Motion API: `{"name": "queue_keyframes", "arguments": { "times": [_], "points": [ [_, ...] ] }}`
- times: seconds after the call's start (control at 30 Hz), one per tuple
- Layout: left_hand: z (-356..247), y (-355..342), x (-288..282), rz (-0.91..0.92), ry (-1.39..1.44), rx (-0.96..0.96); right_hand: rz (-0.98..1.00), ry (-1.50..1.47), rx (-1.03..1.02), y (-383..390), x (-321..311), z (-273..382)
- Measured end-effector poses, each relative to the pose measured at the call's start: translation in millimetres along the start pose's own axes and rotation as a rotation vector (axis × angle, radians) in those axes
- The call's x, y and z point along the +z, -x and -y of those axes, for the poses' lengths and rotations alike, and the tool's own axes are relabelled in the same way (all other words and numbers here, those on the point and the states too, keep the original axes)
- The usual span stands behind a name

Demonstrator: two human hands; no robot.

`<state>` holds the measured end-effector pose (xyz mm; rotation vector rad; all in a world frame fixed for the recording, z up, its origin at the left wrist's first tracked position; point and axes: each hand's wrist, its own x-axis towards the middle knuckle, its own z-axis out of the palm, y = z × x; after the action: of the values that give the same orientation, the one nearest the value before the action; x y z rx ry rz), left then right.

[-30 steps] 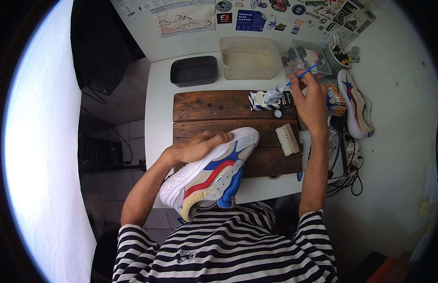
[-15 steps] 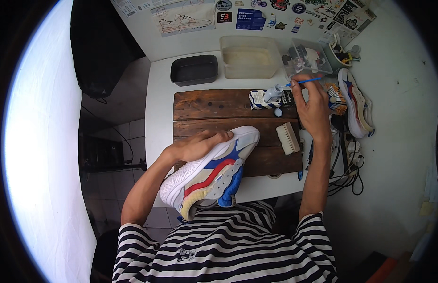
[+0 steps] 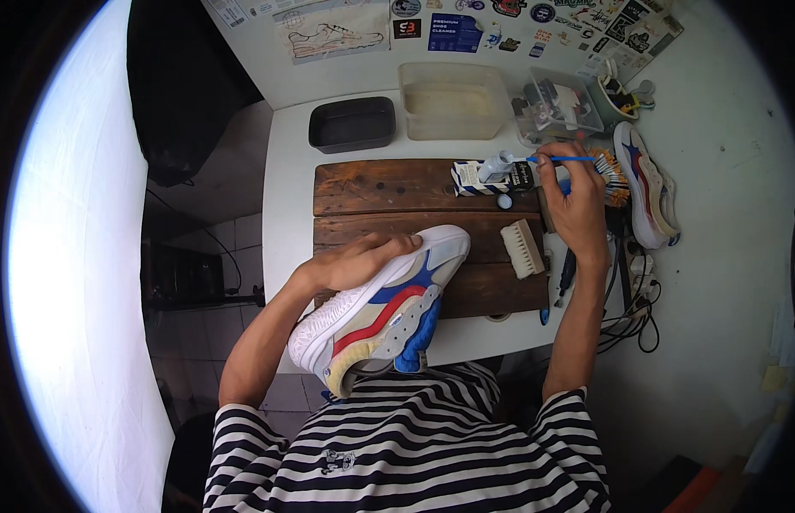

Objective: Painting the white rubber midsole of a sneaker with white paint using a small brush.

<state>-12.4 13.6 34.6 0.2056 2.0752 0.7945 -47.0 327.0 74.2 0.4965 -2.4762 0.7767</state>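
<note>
My left hand (image 3: 356,261) is closed around the sole of a sneaker (image 3: 382,321) with white, cream, blue, red and yellow parts, tilted on its side near my body. The shoe has no laces in its eyelets. Between the fingers of my right hand (image 3: 575,201) is a thin blue-handled paintbrush (image 3: 564,158), its pale tip close to the mouth of a small open bottle (image 3: 497,167). That bottle leans on a striped box (image 3: 467,181). Just below lies a round cap (image 3: 504,202), and a wooden scrub brush (image 3: 524,250) with pale bristles rests beside my right wrist.
A dark wooden board (image 3: 354,198) covers much of the white table (image 3: 288,184). Behind it stand a black tub (image 3: 352,125), a clear plastic tub (image 3: 455,103) and a bin of supplies (image 3: 561,104). At right are an orange-bristled brush (image 3: 614,175), another sneaker (image 3: 645,188) and tangled cables (image 3: 637,321).
My right hand has shifted slightly right and down, and the paintbrush tip has drawn back from the bottle's mouth, its handle now nearly level. My left hand and the sneaker stay almost still.
</note>
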Motion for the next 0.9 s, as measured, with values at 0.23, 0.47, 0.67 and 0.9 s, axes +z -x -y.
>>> {"name": "queue_keyframes", "arguments": {
  "times": [0.23, 0.47, 0.67, 0.9],
  "points": [
    [-10.3, 4.3, -3.7, 0.033, 0.032, -0.071, -0.061, -0.037, 0.09, 12.3, -4.8, 2.0],
    [1.9, -2.4, -2.7, 0.043, -0.007, -0.006, -0.194, -0.728, 0.343, 68.3, 2.5, 50.8],
    [12.3, -8.9, 2.6, 0.018, -0.022, 0.118, -0.159, -0.673, 0.211, 102.2, 31.4, 71.5],
    [7.3, -9.2, 2.3, -0.004, 0.013, 0.049, -0.159, -0.678, 0.21, 107.4, 40.2, 81.6]
  ]
}}
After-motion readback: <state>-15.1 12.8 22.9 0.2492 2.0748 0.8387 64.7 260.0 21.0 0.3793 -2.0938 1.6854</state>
